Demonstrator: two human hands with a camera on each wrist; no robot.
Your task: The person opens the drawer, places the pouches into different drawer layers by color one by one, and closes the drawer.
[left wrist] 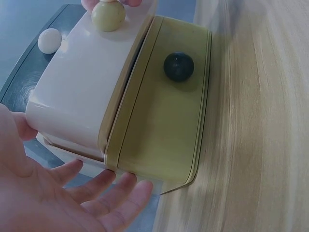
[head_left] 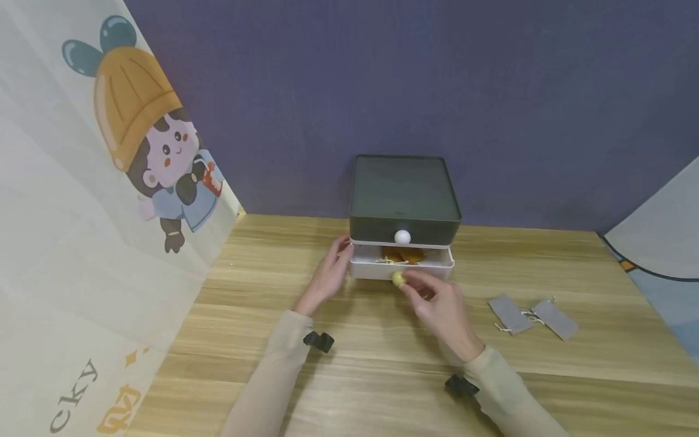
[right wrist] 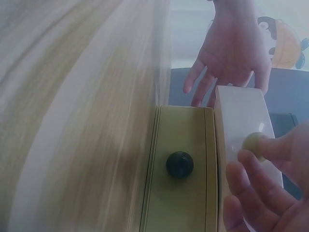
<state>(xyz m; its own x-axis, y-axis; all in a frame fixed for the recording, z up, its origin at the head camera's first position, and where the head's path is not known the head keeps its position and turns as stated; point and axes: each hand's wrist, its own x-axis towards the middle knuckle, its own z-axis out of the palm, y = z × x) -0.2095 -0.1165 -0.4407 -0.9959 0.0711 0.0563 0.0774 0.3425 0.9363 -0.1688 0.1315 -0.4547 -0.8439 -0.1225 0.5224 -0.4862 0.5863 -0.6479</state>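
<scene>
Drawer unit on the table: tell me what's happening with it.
A person's right hand pinches the yellow knob of the white drawer, which stands partly open, with some brown things visible inside. The left hand, fingers loosely extended, is at the left side of the drawer unit. The yellow-green bottom drawer looks closed. Two grey pouches lie on the wooden table, off to the right.

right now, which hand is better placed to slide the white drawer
The right hand, most likely: it pinches the yellow knob on the front of the white drawer, while the left hand is at the side.
</scene>
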